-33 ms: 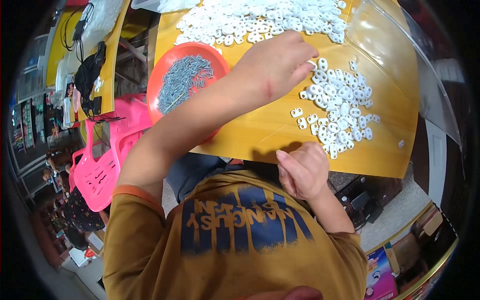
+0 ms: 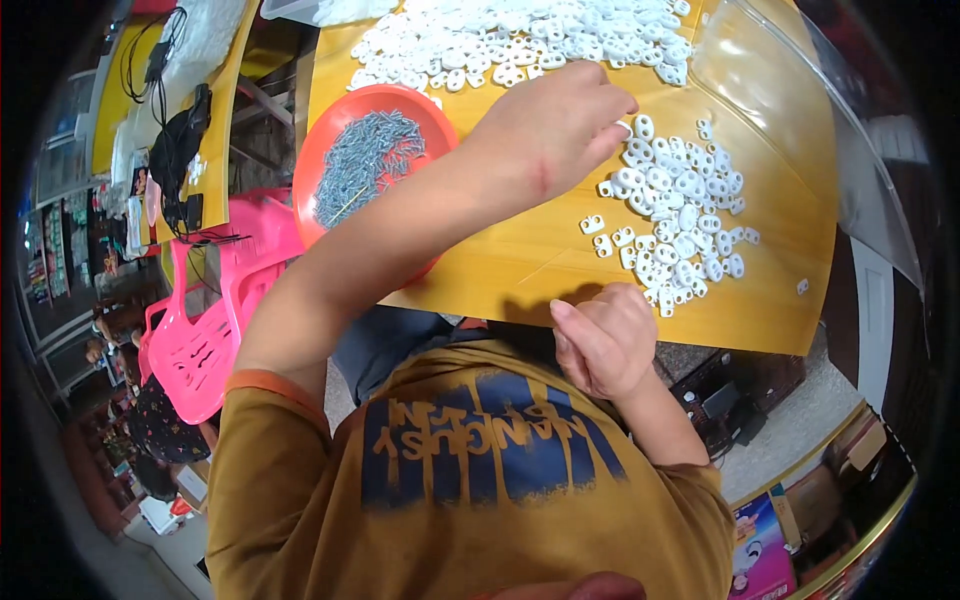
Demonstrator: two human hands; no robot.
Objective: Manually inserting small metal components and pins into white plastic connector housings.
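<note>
Though partial, seemingly two white-piece heaps (image 2: 540, 32) (image 2: 687, 184), two hands (image 2: 555, 120) (image 2: 610, 340)

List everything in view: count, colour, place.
Table: one, yellow, centre.
Bowl: one, red, table's left.
Metal pins: many, grey, in bowl.
Two-hole pieces: many, white, table's far edge and right.
Plastic container: one, clear, table's right.
Chair: at least one, pink, left.
Side table: one, yellow, upper left.
Cables: several, black, upper left.
Box: one, purple, lower right.
Shirt: one, mustard, bottom.
Left hand: one, bare, over table.
Right hand: one, bare, table's near edge.
</note>
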